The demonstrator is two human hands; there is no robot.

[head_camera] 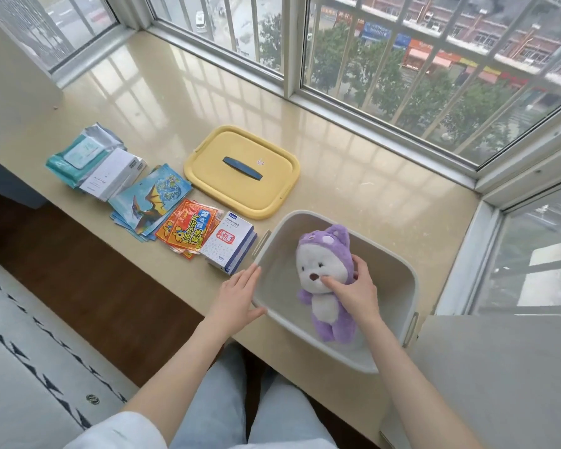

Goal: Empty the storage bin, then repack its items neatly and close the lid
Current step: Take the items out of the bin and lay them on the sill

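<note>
Grey-white plastic makes up the storage bin (386, 286), which stands lidless on the pale bench (353, 173) in the lower right of the frame, with one corner pointing towards the person. A latch shows on its left side and another on its right. Inside is one purple and white plush toy (314, 264), face up, with its hooded head towards the window and its feet towards the person. Whether it rests on the bottom or is held just off it cannot be told.

The right hand (357, 286) reaches down into the bin, its grip closed on the toy's head: the thumb lies across the white face and the fingers curl round the purple hood. The left hand (237, 296) rests on the bin's left rim with straight fingers, its grip open and holding nothing.

Just beyond the bin, in the middle of the frame, the yellow lid (214, 170) lies flat with its dark blue handle (242, 168) facing up.

A row of things runs from the bin towards the upper left:
- a white and blue box (229, 247), just beside the bin
- a pile of orange-red packets (188, 228)
- a fanned stack of dinosaur-print packets (149, 199)
- a white box (110, 176)
- a teal pack of wipes (78, 153)

Neighbours in the row overlap or touch.

Barred windows (402, 59) line the far edge of the bench. Dark wood floor (78, 270) and a patterned rug (13, 335) fill the lower left, and the person's jeans (221, 400) show at the bottom.
</note>
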